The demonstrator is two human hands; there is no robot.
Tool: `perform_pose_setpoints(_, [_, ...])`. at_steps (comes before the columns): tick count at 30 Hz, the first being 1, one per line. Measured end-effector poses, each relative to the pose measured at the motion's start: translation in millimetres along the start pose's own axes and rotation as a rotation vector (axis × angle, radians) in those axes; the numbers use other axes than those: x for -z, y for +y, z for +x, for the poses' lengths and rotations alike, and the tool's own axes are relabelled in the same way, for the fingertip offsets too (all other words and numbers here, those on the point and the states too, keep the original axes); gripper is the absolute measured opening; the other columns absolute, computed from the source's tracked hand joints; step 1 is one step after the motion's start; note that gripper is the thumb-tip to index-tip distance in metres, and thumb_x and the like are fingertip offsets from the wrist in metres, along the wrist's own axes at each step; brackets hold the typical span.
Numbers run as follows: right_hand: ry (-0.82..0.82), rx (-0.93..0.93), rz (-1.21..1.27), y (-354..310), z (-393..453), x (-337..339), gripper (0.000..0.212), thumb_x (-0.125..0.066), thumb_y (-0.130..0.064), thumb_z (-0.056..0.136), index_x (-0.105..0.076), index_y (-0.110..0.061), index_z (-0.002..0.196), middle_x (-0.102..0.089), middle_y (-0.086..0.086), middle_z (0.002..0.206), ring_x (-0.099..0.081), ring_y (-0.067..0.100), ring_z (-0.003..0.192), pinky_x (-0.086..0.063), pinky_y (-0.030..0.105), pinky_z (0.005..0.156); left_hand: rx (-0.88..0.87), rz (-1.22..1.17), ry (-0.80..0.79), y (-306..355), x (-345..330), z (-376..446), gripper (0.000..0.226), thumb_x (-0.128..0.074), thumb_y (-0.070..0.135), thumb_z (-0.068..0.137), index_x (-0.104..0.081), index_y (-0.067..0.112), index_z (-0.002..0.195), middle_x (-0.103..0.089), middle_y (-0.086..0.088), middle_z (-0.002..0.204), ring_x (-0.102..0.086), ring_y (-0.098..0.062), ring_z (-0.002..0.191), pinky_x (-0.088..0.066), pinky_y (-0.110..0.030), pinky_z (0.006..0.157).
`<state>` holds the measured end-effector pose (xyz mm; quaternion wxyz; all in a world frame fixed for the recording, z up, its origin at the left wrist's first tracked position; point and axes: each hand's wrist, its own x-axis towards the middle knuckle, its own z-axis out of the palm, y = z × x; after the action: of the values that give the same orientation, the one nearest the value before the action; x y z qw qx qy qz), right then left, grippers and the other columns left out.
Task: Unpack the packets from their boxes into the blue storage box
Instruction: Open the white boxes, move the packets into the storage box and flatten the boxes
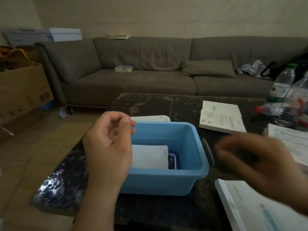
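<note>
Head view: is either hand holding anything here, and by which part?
The left hand holds nothing, fingers loosely curled above the blue storage box. The right hand is motion-blurred; no hold can be told.

**No legible text on the boxes from my feed**

From my remote station I can read nothing. The white box (pixel 221 116) at the far side of the surface carries printed lines and a pale blue mark, all too blurred. The near white box (pixel 250 209) shows a blue stripe and a red spot. The bottle (pixel 281 85) label is illegible, as are the cardboard carton (pixel 23 90) markings.
</note>
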<state>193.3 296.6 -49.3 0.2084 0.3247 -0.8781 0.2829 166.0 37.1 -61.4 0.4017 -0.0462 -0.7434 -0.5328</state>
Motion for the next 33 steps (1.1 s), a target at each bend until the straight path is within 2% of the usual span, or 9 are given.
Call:
perform_pose_setpoints(4, [-0.236, 0.025, -0.277, 11, -73, -5, 0.015, -0.056, -0.059, 0.085, -0.057, -0.044, 0.085, -0.056, -0.025, 0.075, -0.052, -0.012, 0.074, -0.043, 0.01, 0.069, -0.265, -0.081, -0.003, 18, -16, -21, 0.015, -0.049, 0.02, 0.095, -0.06, 0.015, 0.085, -0.066, 0.008, 0.078, -0.065, -0.011, 0.067, -0.054, -0.03, 0.062])
perform_pose_setpoints(9, [-0.383, -0.009, -0.492, 23, -109, -39, 0.082, -0.087, -0.064, 0.021, -0.038, -0.037, 0.08, -0.057, -0.019, 0.061, -0.055, 0.002, 0.049, -0.043, 0.013, 0.043, -0.729, 0.042, -0.32, 39, -41, -68, 0.011, -0.062, 0.02, 0.084, -0.06, 0.021, 0.073, -0.059, 0.01, 0.058, -0.051, -0.003, 0.054, -0.043, -0.015, 0.057])
perform_pose_setpoints(11, [-0.387, 0.014, -0.525, 20, -106, -40, 0.066, -0.085, -0.063, 0.031, -0.048, -0.036, 0.079, -0.059, -0.016, 0.059, -0.056, 0.005, 0.047, -0.042, 0.016, 0.039, -0.843, 0.228, -0.557, 38, -53, -84, 0.028, -0.078, 0.025, 0.066, -0.052, 0.027, 0.054, -0.041, 0.02, 0.044, -0.032, -0.001, 0.04, -0.027, -0.01, 0.042])
perform_pose_setpoints(13, [-0.397, 0.013, -0.583, 21, -102, -35, 0.029, -0.073, -0.057, 0.058, -0.066, -0.037, 0.077, -0.065, -0.016, 0.069, -0.063, 0.005, 0.059, -0.05, 0.02, 0.05, -0.827, 0.146, -0.709, 26, -63, -101, 0.025, -0.074, 0.023, 0.074, -0.059, 0.023, 0.054, -0.051, 0.013, 0.048, -0.04, -0.005, 0.049, -0.037, -0.014, 0.044])
perform_pose_setpoints(15, [-0.373, -0.079, -0.618, 21, -103, -38, 0.018, -0.059, -0.048, 0.07, -0.069, -0.034, 0.065, -0.064, -0.015, 0.063, -0.061, 0.004, 0.055, -0.051, 0.021, 0.052, -0.76, 0.027, -0.812, 15, -68, -113, 0.023, -0.063, 0.025, 0.089, -0.064, 0.022, 0.066, -0.058, 0.008, 0.061, -0.047, -0.003, 0.059, -0.045, -0.016, 0.055])
perform_pose_setpoints(18, [0.014, -0.19, -0.532, 24, -115, -36, 0.05, -0.044, -0.049, 0.087, -0.05, -0.027, 0.042, -0.048, -0.015, 0.042, -0.045, 0.001, 0.037, -0.035, 0.013, 0.04, -0.647, -0.055, -0.712, 1, -79, -125, 0.017, -0.065, 0.021, 0.082, -0.066, 0.021, 0.065, -0.059, 0.009, 0.061, -0.052, -0.002, 0.057, -0.043, -0.015, 0.063])
perform_pose_setpoints(22, [0.259, -0.215, -0.426, 25, -122, -30, 0.06, -0.038, -0.055, 0.094, -0.052, -0.024, 0.045, -0.048, -0.012, 0.044, -0.043, 0.002, 0.04, -0.036, 0.02, 0.042, -0.026, -0.127, -0.826, 15, -96, -122, 0.014, -0.061, 0.021, 0.083, -0.067, 0.022, 0.071, -0.065, 0.007, 0.066, -0.061, -0.005, 0.062, -0.045, -0.012, 0.057])
perform_pose_setpoints(25, [0.344, -0.208, -0.397, 24, -122, -28, 0.053, -0.047, -0.051, 0.091, -0.056, -0.024, 0.046, -0.049, -0.012, 0.046, -0.043, 0.002, 0.042, -0.035, 0.018, 0.045, 0.334, -0.135, -0.922, 26, -111, -123, 0.015, -0.065, 0.017, 0.087, -0.072, 0.027, 0.079, -0.072, 0.008, 0.078, -0.067, -0.007, 0.075, -0.053, -0.016, 0.067])
perform_pose_setpoints(33, [0.389, -0.146, -0.387, 27, -127, -30, 0.052, -0.051, -0.045, 0.093, -0.054, -0.023, 0.046, -0.05, -0.011, 0.047, -0.044, 0.002, 0.043, -0.032, 0.011, 0.049, 0.723, -0.144, -1.147, 32, -134, -130, 0.01, -0.072, 0.023, 0.083, -0.079, 0.02, 0.09, -0.077, 0.006, 0.086, -0.073, -0.006, 0.083, -0.057, -0.031, 0.086])
